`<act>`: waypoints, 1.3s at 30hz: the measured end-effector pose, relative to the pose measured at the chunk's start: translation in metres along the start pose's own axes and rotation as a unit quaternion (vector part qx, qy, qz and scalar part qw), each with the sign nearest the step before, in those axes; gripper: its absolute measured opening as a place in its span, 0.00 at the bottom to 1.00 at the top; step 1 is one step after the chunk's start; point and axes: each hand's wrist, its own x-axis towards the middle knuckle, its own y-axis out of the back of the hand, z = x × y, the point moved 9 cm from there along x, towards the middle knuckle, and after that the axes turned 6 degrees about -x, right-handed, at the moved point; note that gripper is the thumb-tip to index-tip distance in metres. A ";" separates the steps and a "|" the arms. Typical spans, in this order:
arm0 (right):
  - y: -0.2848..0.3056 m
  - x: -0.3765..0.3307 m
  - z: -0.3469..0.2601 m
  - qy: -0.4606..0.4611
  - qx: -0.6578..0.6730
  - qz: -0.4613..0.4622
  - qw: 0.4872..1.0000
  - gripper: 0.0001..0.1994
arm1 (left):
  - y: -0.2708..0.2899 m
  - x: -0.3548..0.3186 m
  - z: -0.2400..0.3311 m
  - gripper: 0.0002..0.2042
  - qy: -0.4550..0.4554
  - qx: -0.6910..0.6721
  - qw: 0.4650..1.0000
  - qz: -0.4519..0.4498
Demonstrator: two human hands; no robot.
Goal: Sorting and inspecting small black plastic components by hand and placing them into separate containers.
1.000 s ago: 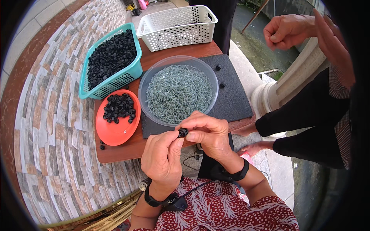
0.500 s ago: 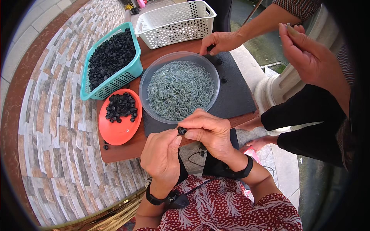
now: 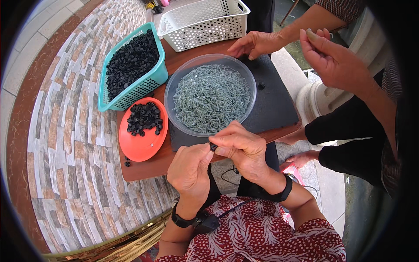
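Below clear round bowl (image 3: 174, 98), left hand (image 3: 190, 168), right hand (image 3: 244, 148) pinch small black plastic piece (image 3: 213, 146).

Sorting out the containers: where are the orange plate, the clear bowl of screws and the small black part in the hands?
orange plate (image 3: 142, 146), head view, bare bottom.
clear bowl (image 3: 174, 81), head view, left rim.
small black part (image 3: 213, 146), head view, between fingertips.

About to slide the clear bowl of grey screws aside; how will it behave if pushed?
The clear bowl is heaped with grey screws, so probably heavy, sliding rather than tipping. Its thin-looking plastic wall may flex. It sits partly on the black mat, which could drag.
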 end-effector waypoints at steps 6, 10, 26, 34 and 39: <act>-0.004 0.001 -0.001 0.011 0.012 -0.005 1.000 0.16 | 0.006 -0.001 -0.012 0.07 0.067 -0.072 0.995 0.012; 0.000 0.000 -0.003 -0.012 0.020 -0.008 1.000 0.12 | 0.005 0.002 -0.017 0.06 0.094 -0.111 0.989 0.002; -0.006 0.000 0.002 -0.042 0.077 -0.025 0.996 0.13 | 0.003 0.001 -0.029 0.08 0.130 -0.223 0.966 -0.009; -0.006 0.000 0.002 -0.087 0.149 -0.023 0.985 0.14 | 0.008 0.008 -0.005 0.09 0.034 -0.138 0.990 -0.014; -0.007 -0.002 0.005 -0.101 0.177 -0.029 0.979 0.13 | 0.006 0.008 -0.011 0.10 0.067 -0.169 0.983 -0.014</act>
